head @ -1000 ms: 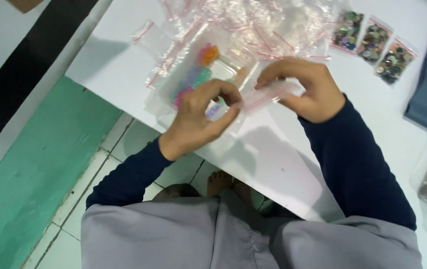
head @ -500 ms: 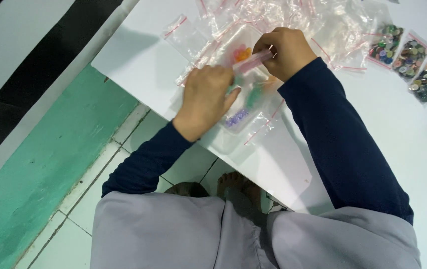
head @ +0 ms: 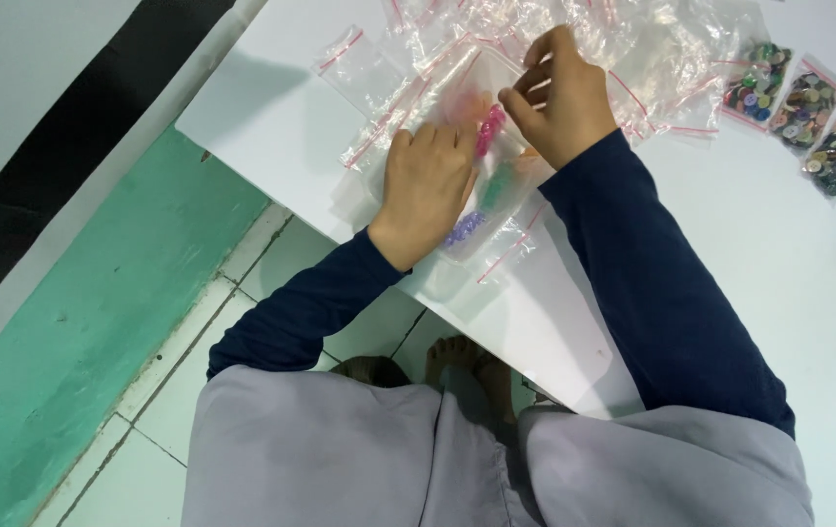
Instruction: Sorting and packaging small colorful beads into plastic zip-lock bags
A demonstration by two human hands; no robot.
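On the white desk [head: 730, 224], the left hand [head: 428, 185] presses flat, fingers released, on a clear bag [head: 481, 210] of coloured beads while the right hand [head: 559, 98] pinches its pink strip (3 filled bags [head: 803, 117] lie aside, many empty).

— Worn on the arms?
— Long dark navy sleeves, snug, ending at the wrists of left hand [head: 429, 185] and right hand [head: 559, 98].
— Lower down?
— Loose pale grey cloth, softly creased, over the lap.
— Rings, watch?
— None seen. Bare feet below.
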